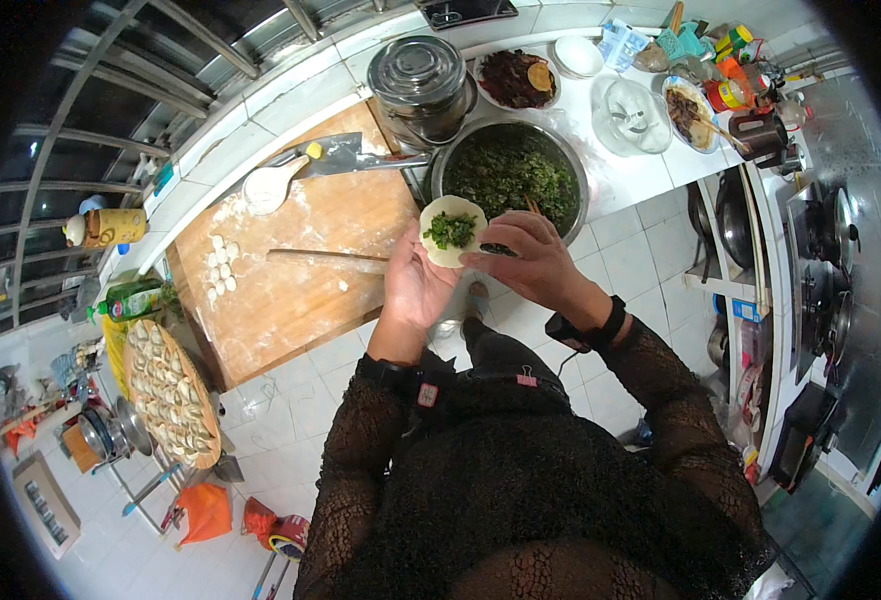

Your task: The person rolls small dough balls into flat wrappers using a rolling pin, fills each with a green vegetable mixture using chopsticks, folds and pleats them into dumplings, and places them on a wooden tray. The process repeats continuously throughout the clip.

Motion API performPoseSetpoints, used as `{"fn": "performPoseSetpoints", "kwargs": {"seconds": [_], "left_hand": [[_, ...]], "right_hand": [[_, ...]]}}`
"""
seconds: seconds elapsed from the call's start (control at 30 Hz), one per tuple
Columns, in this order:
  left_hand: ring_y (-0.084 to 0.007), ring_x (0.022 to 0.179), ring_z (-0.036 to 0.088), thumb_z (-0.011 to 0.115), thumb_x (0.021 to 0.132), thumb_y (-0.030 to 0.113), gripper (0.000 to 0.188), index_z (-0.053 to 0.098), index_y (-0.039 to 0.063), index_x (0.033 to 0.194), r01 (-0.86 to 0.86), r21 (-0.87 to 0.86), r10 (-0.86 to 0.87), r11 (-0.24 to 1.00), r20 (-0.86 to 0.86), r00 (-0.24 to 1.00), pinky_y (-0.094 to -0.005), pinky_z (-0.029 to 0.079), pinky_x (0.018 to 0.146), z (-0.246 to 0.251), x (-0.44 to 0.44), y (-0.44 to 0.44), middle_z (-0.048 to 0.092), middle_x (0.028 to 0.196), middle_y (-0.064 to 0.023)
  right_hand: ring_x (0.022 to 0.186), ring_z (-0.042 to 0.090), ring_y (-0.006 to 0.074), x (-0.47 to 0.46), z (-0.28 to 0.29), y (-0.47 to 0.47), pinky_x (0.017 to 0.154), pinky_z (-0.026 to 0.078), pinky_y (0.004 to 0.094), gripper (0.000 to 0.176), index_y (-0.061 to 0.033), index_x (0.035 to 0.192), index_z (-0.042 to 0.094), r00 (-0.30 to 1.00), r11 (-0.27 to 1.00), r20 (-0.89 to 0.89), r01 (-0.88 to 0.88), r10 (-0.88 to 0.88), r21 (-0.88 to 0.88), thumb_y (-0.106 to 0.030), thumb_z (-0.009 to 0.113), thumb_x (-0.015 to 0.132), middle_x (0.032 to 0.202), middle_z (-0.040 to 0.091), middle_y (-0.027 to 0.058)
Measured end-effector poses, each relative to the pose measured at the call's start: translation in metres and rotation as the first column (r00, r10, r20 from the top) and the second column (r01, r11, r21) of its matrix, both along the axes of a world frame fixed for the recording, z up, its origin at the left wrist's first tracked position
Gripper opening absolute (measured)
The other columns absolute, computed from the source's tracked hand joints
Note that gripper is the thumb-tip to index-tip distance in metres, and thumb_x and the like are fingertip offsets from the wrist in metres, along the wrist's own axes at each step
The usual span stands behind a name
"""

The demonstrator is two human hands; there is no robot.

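Observation:
A round dough wrapper (452, 257) with chopped green filling (449, 229) on it lies across the fingers of my left hand (419, 289). My right hand (534, 259) touches the wrapper's right edge with its fingertips. Just beyond both hands is a large metal bowl (582, 176) of chopped green filling, with chopsticks (532, 204) partly visible in it. Left of my hands, a thin wooden rolling pin (328, 259) lies on the floured wooden board (298, 315). Several small dough pieces (221, 266) sit on the board's left part.
A cleaver (343, 155) and a white scoop of flour (268, 187) are at the board's back edge. A lidded metal pot (418, 86) stands behind. Dumplings fill a round tray (208, 435) at left. Plates of food (519, 79) and a clear container (632, 116) stand on the white counter.

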State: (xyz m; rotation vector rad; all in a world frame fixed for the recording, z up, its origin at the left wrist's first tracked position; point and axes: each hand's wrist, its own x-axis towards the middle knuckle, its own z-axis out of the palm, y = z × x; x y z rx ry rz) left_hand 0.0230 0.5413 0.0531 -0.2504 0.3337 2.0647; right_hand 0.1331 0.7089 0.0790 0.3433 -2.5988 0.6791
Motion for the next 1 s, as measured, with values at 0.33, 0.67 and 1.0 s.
{"fn": "performPoseSetpoints", "kwargs": {"seconds": [0.33,0.67,1.0], "left_hand": [[-0.0263,0.112,0.054,0.038,0.100,0.025,0.038,0.041,-0.001,0.127,-0.095,-0.136,0.060,0.986,-0.238,0.969,-0.0393,0.046,0.095,0.035,-0.007,-0.056,0.053,0.123,-0.0156],[-0.0283,0.103,0.059,0.042,0.098,0.033,0.041,0.044,0.003,0.125,-0.061,-0.226,0.008,0.972,-0.230,0.973,-0.0474,0.051,0.084,0.057,-0.020,-0.119,0.055,0.118,-0.0140],[-0.0231,0.103,0.059,0.057,0.090,0.013,0.039,0.046,0.000,0.125,-0.061,-0.182,-0.032,0.981,-0.470,0.882,-0.0416,0.052,0.086,0.067,-0.020,-0.165,0.057,0.116,-0.0120]], "right_hand": [[0.103,0.052,0.0230,-0.033,0.034,-0.062,0.087,0.043,0.0372,0.024,-0.0206,0.085,0.067,0.999,0.998,-0.038,0.028,-0.030,-0.059,-0.015,0.073,0.063,0.104,0.057,-0.0039],[0.101,0.056,0.0219,-0.057,0.049,-0.124,0.086,0.043,0.0373,0.018,-0.0176,0.083,0.065,0.985,0.996,-0.170,-0.024,0.009,-0.086,-0.014,0.073,0.068,0.104,0.063,-0.0044],[0.100,0.054,0.0274,-0.069,0.066,-0.174,0.088,0.041,0.0395,0.013,-0.0103,0.083,0.065,0.993,0.930,-0.033,0.098,-0.117,-0.353,-0.011,0.072,0.071,0.105,0.061,0.0061]]}}
